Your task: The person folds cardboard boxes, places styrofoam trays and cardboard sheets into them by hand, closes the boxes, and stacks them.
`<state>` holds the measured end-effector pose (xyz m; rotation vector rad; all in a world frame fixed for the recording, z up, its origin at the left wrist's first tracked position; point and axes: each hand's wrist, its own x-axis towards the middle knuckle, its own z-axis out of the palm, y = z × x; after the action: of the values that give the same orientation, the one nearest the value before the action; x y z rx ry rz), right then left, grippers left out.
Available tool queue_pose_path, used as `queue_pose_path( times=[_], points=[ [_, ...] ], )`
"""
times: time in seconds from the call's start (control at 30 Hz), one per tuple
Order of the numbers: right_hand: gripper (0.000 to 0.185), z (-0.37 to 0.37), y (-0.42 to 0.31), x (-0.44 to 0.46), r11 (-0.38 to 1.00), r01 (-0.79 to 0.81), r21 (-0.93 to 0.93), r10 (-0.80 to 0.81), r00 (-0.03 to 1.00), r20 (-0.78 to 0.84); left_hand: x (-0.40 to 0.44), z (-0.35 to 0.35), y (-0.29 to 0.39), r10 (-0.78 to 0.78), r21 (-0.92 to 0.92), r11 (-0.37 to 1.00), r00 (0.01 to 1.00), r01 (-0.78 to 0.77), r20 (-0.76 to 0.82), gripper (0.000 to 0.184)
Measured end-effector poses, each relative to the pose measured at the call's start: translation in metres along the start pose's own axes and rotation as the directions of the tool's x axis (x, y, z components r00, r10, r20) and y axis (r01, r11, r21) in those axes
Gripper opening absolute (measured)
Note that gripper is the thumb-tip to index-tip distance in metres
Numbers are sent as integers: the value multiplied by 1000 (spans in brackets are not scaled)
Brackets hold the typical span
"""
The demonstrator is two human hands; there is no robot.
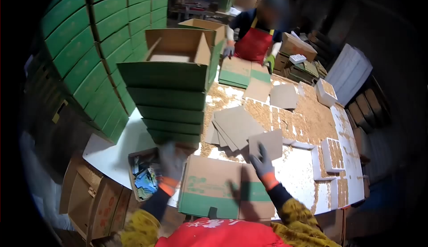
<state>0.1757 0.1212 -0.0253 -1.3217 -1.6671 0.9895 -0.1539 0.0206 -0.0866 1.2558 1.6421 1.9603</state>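
Note:
My left hand (171, 161), in a grey glove with an orange cuff, is smeared by motion beside the base of the green box stack (167, 102). Its fingers cannot be made out. My right hand (262, 160), gloved the same way, is at the lower left edge of a small cardboard sheet (270, 141), with its fingers over the sheet. Left of that sheet is a fanned pile of cardboard sheets (236, 124). In front of me lies a flattened green and brown carton (211, 189). An open box (141, 175) with blue packets stands beside my left hand.
A person in a red apron (254, 46) stands across the table, hands at another flat carton (236, 72). Tall rows of green boxes (73, 37) rise at the left. White trays (332, 155) and brown crumbs (312, 111) lie at the right. An open brown carton (96, 198) sits lower left.

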Motion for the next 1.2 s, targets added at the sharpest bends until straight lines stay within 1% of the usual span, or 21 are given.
queue_pose_path(
  times=[0.03,0.1,0.13,0.17,0.2,0.23,0.27,0.33,0.37,0.43,0.5,0.57,0.63,0.7,0.73,0.77,0.83,0.93,1.03,1.1,1.2],
  points=[
    [74,-29,53,-26,981,-58,-185,34,991,-126,-39,16,17,0,724,634,937,-271,350,85],
    [77,-61,121,-78,785,-449,-426,233,852,-468,-97,45,-4,-315,835,549,917,-35,245,95],
    [74,-72,106,-102,600,-251,-760,273,957,-100,-109,57,-21,-366,867,496,914,35,172,96],
    [71,-82,85,-127,454,136,-880,272,920,282,-115,63,-32,-411,893,437,906,104,96,98],
    [67,-74,101,-132,753,-247,-610,354,934,58,-109,67,-21,-458,854,484,887,193,59,97],
    [63,-61,114,-137,847,-515,-129,506,857,-103,-97,65,-9,-505,810,513,863,283,18,96],
    [60,-65,127,-141,881,-459,-112,442,885,-145,-90,56,-18,-572,610,655,820,445,17,94],
    [53,-69,143,-142,944,-321,-80,297,928,-224,-92,42,-31,-378,519,810,920,273,105,77],
    [45,-82,87,-135,963,-237,125,264,915,-304,-80,43,3,-239,459,875,962,154,134,68],
    [38,-130,68,-122,930,-271,249,332,911,-246,-70,46,45,-39,441,896,997,62,-61,70],
    [35,-155,60,-113,892,42,450,25,990,-142,-61,48,76,70,605,793,997,-72,28,73],
    [35,-170,91,-98,844,-92,529,66,996,67,-42,69,178,460,796,317,818,-515,346,63],
    [36,-183,88,-95,949,-304,80,286,941,182,-39,69,205,-126,599,396,605,-696,786,51],
    [46,-175,62,-105,994,-43,-96,23,979,-202,-26,83,227,-264,575,593,539,-563,800,38],
    [53,-169,32,-102,932,260,-252,-344,852,-395,-15,81,210,-291,540,661,485,-521,824,36],
    [60,-157,-31,-108,770,448,-454,-637,577,-512,-7,81,202,-319,491,731,399,-474,860,34],
    [69,-141,-88,-107,645,521,-559,-657,751,-58,18,98,223,-565,585,800,163,-130,809,30],
    [72,-113,-108,-95,505,552,-663,-486,817,310,47,103,193,-519,518,855,-25,-27,855,32],
    [62,-116,-95,-109,377,653,-656,-551,728,408,55,114,197,-600,582,756,37,-298,799,33],
    [61,-120,-87,-125,239,719,-653,-531,660,531,49,115,201,-415,469,782,218,-411,883,27],
    [36,-137,-75,-140,418,776,-472,-570,629,529,40,106,231,-40,400,662,503,-634,863,31]
  ],
)
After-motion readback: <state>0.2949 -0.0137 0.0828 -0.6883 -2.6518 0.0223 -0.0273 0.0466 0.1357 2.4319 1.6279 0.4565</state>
